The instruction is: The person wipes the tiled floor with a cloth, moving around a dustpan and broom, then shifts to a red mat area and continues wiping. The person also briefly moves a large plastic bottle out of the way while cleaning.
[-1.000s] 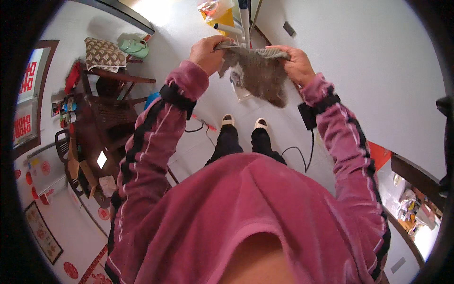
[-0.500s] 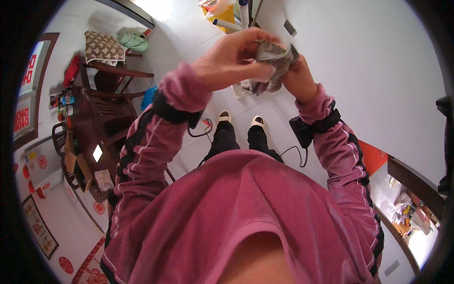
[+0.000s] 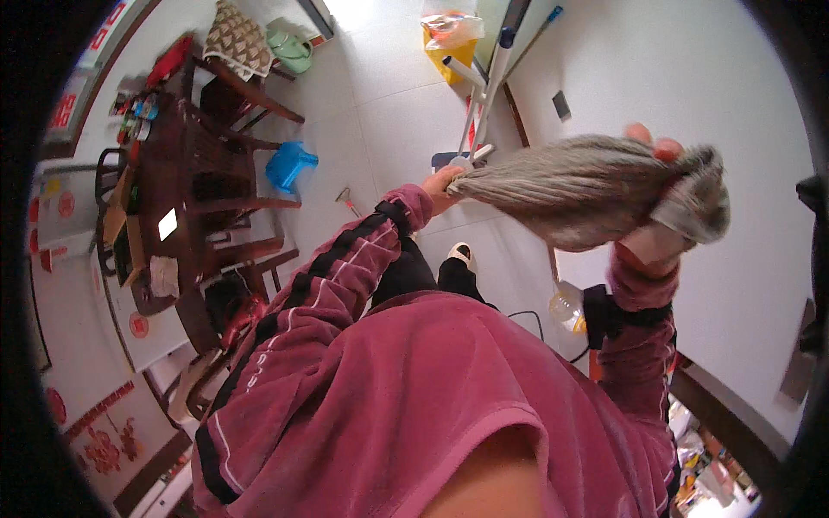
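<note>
A grey-brown, shaggy cloth [image 3: 570, 190] is stretched out long and pleated across the space in front of me. My left hand [image 3: 439, 188] grips its narrow, gathered end at the middle of the view. At the right, my right hand [image 3: 663, 148] is closed on the broader, bunched end, with fingertips showing over the top and much of the hand covered by the fabric. Just past my left hand stand white tubular poles [image 3: 480, 99] with dark ends, over the tiled floor.
Left: a dark wooden table [image 3: 155, 276] with chairs and a blue plastic stool [image 3: 289, 166]. Ahead, a yellow bin [image 3: 445, 56] beside the white wall [image 3: 708, 86]. A clear bottle [image 3: 566, 306] and black cable lie low right, near my feet [image 3: 459, 259].
My hands have pulled apart, left toward lower left, right farther right, so the crumpled cloth is now drawn out long. The surroundings have also shifted in view.
</note>
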Demonstrator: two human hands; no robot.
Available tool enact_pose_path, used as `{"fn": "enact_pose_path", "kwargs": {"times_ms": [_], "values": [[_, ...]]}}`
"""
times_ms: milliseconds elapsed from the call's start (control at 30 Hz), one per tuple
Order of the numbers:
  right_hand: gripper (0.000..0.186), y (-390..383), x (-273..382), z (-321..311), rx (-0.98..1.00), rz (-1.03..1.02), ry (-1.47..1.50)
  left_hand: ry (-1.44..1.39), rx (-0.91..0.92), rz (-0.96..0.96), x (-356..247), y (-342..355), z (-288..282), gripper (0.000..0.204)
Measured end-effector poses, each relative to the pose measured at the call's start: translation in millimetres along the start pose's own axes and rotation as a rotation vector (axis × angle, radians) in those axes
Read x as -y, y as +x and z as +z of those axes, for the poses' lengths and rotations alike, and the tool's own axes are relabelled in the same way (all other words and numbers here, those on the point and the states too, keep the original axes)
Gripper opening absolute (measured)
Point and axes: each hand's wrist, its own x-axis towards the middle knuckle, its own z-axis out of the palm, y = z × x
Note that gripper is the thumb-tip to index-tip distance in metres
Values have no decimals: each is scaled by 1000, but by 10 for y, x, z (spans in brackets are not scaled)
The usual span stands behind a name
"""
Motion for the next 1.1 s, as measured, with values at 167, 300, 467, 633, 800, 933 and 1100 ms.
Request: {"fn": "enact_pose_path", "kwargs": {"times_ms": [167, 300, 467, 633, 800, 933, 1100], "values": [[45, -488, -302, -407, -288, 357, -268, -1031, -374, -532, -551, -373, -202, 31], [59, -769, -1167, -186, -156, 526, -491, -957, -378, -215, -920, -655, 8, 33], [98, -802, -1543, 292, 149, 524, -517, -1269, -387, -279, -1047, -943, 287, 37], [83, -769, -1778, 476, 125, 676, -401, -1211, -389, -184, -966, -1355, 284, 38], [58, -837, -2246, 709, 68, 714, -449, -699, -434, -189, -431, -2031, 7, 62], [53, -899, -2774, 1246, -130, 840, -231, -894, -561, -589, -38, -2661, -81, 64], [81, -964, -3490, 1876, 272, 985, -495, -1615, -752, -600, 215, -3238, -254, 45]]}}
